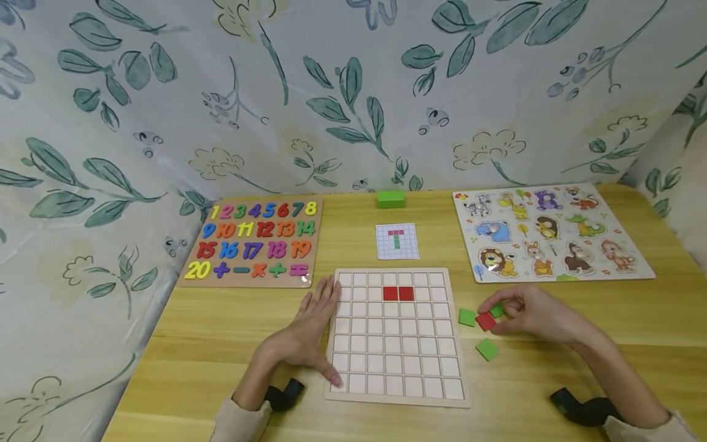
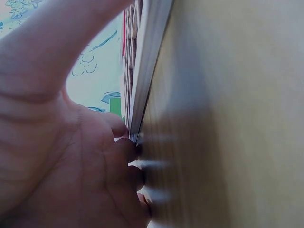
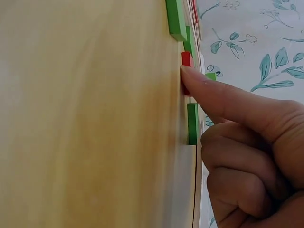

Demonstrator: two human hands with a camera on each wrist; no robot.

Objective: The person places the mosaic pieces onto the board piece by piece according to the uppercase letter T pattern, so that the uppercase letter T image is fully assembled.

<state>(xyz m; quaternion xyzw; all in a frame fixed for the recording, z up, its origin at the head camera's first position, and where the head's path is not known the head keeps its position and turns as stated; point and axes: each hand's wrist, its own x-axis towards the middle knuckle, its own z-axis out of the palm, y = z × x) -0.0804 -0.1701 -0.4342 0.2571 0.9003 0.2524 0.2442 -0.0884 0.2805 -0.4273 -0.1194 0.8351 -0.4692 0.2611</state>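
right hand (image 1: 531, 314) pinches the red tile (image 1: 485, 321); from here i judge it light, stiff, best held by opposite edges; left hand (image 1: 301, 339) spread against the board (image 1: 393, 345).

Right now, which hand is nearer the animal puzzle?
Right. The right hand, pinching the loose red tile, is just in front of the animal puzzle; the left hand is farther off, at the left side of the grid board.
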